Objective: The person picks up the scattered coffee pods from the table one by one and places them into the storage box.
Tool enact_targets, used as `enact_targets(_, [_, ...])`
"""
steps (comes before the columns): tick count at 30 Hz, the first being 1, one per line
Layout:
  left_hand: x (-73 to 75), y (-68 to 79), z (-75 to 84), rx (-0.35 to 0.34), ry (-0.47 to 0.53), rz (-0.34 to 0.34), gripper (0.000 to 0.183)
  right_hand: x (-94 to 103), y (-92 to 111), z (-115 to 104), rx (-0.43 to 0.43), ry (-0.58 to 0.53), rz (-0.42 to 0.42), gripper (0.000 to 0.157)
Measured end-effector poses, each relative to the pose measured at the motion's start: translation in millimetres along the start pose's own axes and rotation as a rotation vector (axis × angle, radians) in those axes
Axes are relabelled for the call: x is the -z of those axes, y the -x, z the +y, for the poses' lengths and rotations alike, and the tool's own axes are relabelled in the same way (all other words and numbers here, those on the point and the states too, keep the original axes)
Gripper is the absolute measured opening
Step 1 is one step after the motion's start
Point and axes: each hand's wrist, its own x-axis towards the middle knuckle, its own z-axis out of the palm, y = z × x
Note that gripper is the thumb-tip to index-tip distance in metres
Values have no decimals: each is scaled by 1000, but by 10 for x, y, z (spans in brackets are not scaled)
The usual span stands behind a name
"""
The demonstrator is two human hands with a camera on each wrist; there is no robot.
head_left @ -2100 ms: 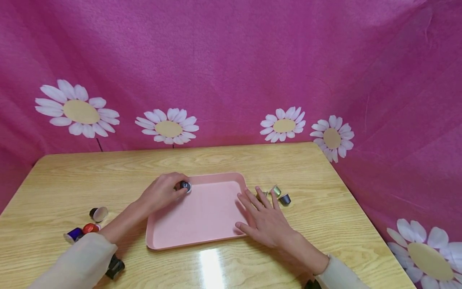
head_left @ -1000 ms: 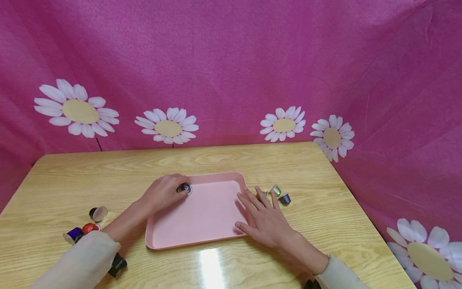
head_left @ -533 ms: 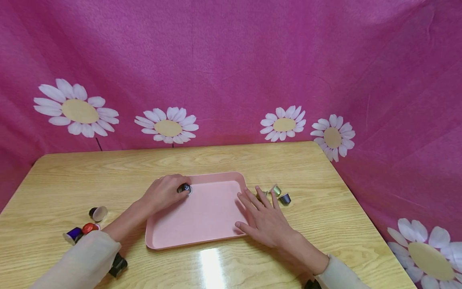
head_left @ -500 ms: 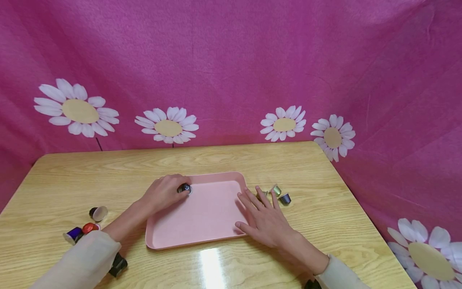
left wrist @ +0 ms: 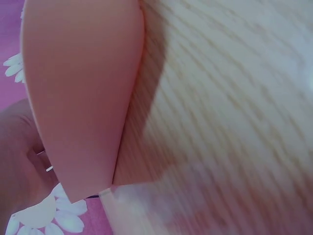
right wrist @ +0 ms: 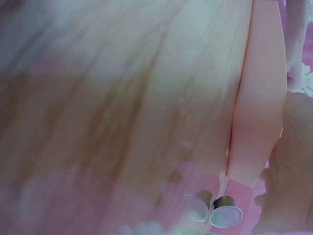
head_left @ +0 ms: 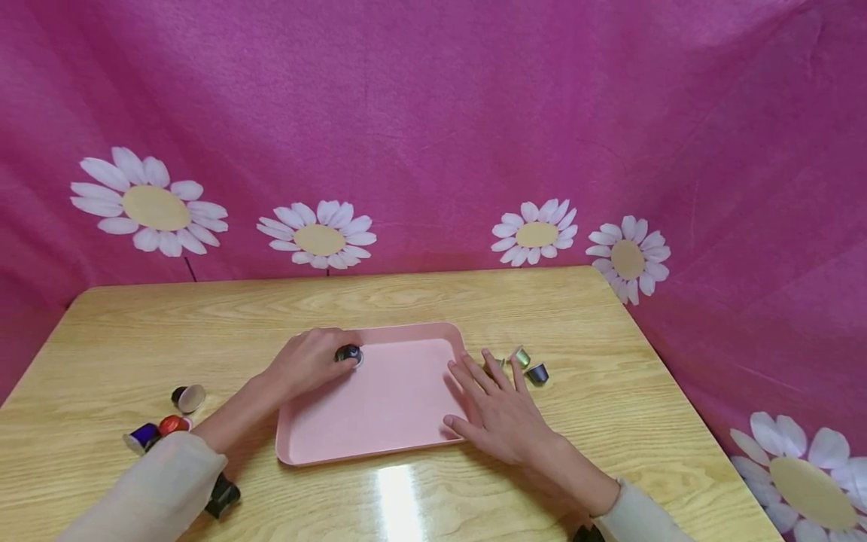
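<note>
In the head view my left hand [head_left: 305, 365] reaches over the back left corner of a pink tray [head_left: 389, 410]. Its thumb and fingers pinch a dark coffee capsule [head_left: 351, 353] with a pale rim, low inside the tray; the fingers partly cover it. My right hand [head_left: 503, 418] lies with straight, spread fingers over the tray's right edge, thumb toward the inside. Just past those fingertips is a gold capsule [head_left: 500, 363], mostly hidden. The left wrist view shows the tray's outer wall [left wrist: 83, 98] beside part of the left hand [left wrist: 17, 156].
To the right on the wooden table [head_left: 406, 297] lie a green capsule [head_left: 521, 357] and a dark grey one [head_left: 538, 375]. Left of the tray are a brown-black capsule [head_left: 188, 397], a red one [head_left: 174, 424] and a purple one [head_left: 144, 436], near the left sleeve [head_left: 152, 489].
Since the oldest frame, the left hand's capsule has dropped very slightly and tipped a little. The right hand keeps its place on the tray's edge. The whole head view has shifted a touch.
</note>
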Motion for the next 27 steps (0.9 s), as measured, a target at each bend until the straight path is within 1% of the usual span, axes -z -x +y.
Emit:
enact_targets(6, [87,18,5,33,52,2,28,3,3,4,5,6,4,77])
enact_targets(9, [146,40,-14,45,62,18,24,4,2,6,7,8,8,77])
enact_targets(13, [239,93,-65,38,74,50,24,4,3,3,8,9,10,76])
enact_targets(15, [297,135,-97,39,91,65,25,4,3,2,8,9,6,77])
enact_targets(16, [332,159,-108,51,105,69,26,4,3,2,7,9,3,77])
enact_targets(19, [447,243,-152,98,131,77,30,6,0,1,4,11,-10,77])
enact_targets(22, [569,333,-195,146,137,86,34,5,-1,3,1,17,-17,77])
enact_targets(27, [750,498,-315,157,131,135,36,11,-1,0,0,14,-20,77])
